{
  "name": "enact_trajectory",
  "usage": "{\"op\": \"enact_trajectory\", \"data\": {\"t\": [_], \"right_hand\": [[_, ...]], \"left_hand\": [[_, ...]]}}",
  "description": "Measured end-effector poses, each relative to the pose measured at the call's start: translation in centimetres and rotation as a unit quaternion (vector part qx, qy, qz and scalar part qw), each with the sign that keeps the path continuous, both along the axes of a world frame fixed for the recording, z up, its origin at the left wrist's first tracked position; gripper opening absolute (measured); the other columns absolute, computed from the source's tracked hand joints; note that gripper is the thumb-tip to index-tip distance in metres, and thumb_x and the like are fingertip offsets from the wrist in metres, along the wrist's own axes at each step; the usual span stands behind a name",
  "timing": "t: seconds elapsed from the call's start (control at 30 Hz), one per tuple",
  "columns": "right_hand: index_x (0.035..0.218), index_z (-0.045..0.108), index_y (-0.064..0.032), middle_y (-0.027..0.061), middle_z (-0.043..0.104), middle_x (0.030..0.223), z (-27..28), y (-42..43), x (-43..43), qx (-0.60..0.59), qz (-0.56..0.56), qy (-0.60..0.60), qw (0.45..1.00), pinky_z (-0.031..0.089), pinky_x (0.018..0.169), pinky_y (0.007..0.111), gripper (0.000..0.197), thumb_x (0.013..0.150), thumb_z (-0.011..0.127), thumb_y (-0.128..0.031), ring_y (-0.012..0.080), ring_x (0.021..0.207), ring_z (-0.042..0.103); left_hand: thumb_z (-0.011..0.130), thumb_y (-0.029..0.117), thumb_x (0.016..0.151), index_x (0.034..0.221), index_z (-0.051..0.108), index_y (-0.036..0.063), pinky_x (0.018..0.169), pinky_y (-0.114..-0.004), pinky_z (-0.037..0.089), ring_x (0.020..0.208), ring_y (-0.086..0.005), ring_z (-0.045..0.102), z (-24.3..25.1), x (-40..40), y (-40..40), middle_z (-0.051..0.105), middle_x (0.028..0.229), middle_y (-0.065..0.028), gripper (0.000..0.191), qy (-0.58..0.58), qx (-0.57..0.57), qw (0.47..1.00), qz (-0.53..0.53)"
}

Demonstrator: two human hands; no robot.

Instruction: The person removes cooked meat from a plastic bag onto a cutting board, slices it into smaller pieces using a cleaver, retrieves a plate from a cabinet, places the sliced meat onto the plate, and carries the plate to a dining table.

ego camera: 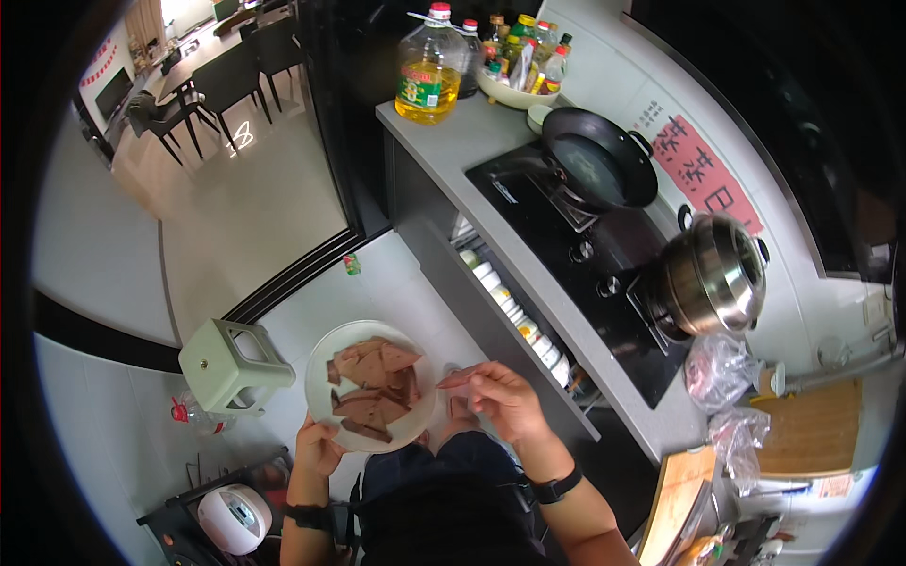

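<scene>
My left hand [318, 447] grips the lower left rim of a round white plate [322, 354], its fingers partly hidden beneath. On the plate lie several brown slices of what looks like cooked meat or liver [375, 364]. To the right of the plate, my right hand [495, 396] pinches one thin brown slice [456, 378] between thumb and fingers, its tip close to the plate's rim. Both wrists wear black bands. The plate is held above the floor in front of my body.
On the right, a grey counter [453, 166] bears a gas hob with a black wok [591, 159] and a steel steamer pot [715, 276]. Below, a drawer of dishes [520, 318] stands pulled out. A green stool [230, 364] and a rice cooker [233, 518] are at left.
</scene>
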State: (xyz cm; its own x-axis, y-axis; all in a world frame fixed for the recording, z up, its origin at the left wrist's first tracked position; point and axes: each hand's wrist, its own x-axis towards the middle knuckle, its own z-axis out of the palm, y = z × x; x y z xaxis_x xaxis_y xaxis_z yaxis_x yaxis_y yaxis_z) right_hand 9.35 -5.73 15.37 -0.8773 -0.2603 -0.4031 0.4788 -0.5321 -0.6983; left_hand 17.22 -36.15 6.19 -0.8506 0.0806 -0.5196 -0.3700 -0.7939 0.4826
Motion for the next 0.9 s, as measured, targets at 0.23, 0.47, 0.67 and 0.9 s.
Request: {"op": "enact_trajectory", "data": {"t": [0.23, 0.47, 0.67, 0.9], "right_hand": [[0.1, 0.06, -0.0028, -0.0035, 0.055, 0.079, -3.1, -4.0, -7.9, 0.038, 0.214, -0.01, 0.976, 0.037, 0.057, 0.019, 0.016, 0.087, 0.06, -0.013, 0.0053, 0.063, 0.045], [0.097, 0.061, 0.0006, -0.0017, 0.053, 0.073, -2.9, -3.2, -16.6, 0.095, 0.384, 0.029, 0.918, 0.036, 0.057, 0.019, 0.015, 0.086, 0.059, -0.01, 0.0052, 0.061, 0.044], [0.1, 0.06, 0.0003, -0.0017, 0.054, 0.075, -4.6, -1.0, -20.6, 0.078, 0.395, -0.015, 0.915, 0.037, 0.057, 0.018, 0.016, 0.087, 0.06, -0.008, 0.0048, 0.064, 0.048], [0.099, 0.06, -0.0013, 0.0004, 0.058, 0.082, -5.9, -0.6, -24.9, 0.116, 0.332, -0.003, 0.936, 0.037, 0.056, 0.018, 0.013, 0.087, 0.06, -0.007, 0.0053, 0.066, 0.049]], "left_hand": [[0.047, -0.003, 0.067, 0.124, 0.044, 0.0034, 0.078, -0.049, 0.055, 0.097, -0.0345, 0.061, 1.9, -1.3, 1.0, 0.057, 0.109, -0.0175, 0.058, -0.006, -0.03, 0.98, 0.197], [0.045, -0.002, 0.07, 0.13, 0.04, 0.0003, 0.087, -0.052, 0.051, 0.109, -0.0342, 0.055, 1.6, -3.1, 3.6, 0.052, 0.124, -0.0183, 0.06, 0.057, -0.011, 0.939, 0.34], [0.048, -0.002, 0.069, 0.133, 0.037, 0.002, 0.096, -0.055, 0.043, 0.118, -0.0356, 0.049, 1.0, -6.7, 5.5, 0.048, 0.13, -0.0176, 0.066, 0.07, 0.056, 0.896, 0.434], [0.048, -0.002, 0.068, 0.141, 0.023, 0.0009, 0.102, -0.058, 0.035, 0.126, -0.0422, 0.036, 1.0, -11.4, 4.4, 0.03, 0.143, -0.0189, 0.077, 0.144, 0.052, 0.877, 0.456]]}}
